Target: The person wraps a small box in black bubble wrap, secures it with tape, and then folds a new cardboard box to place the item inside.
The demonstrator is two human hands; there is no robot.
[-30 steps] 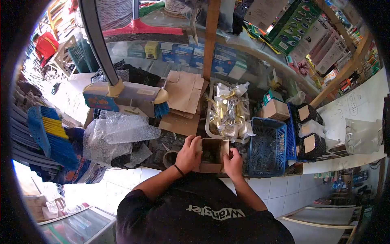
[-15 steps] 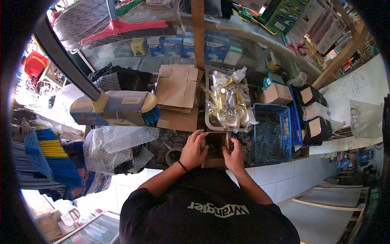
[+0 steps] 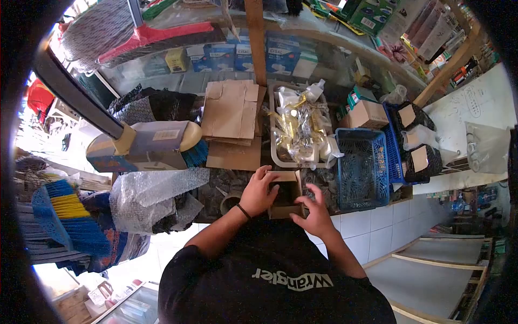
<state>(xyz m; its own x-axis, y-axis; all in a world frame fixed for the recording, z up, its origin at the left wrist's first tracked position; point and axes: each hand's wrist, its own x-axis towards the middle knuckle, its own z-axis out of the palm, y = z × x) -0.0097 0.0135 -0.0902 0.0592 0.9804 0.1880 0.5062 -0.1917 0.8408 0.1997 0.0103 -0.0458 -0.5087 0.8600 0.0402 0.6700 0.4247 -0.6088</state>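
Note:
A small open cardboard box (image 3: 285,211) sits at the counter's near edge in front of my chest, its inside dark. My left hand (image 3: 258,193) grips its left wall, thumb toward the opening and fingers along the far corner. On the other side, my right hand (image 3: 314,211) has its fingers spread apart, with thumb and fingertips close to the box's right edge. Just beyond the box lies a white tray (image 3: 276,156) filled with plastic-wrapped gold and silver-coloured fittings (image 3: 299,121).
Flattened cardboard (image 3: 229,110) lies left of the tray. A blue plastic basket (image 3: 362,202) stands to the right, beside a small carton (image 3: 366,114). Bubble wrap (image 3: 143,189) and a boxed broom head (image 3: 143,146) crowd the left. A wooden post (image 3: 256,43) rises behind.
My right hand has loosened from the box's right side, its fingers now spread. My left hand stays on the box. The view has shifted slightly.

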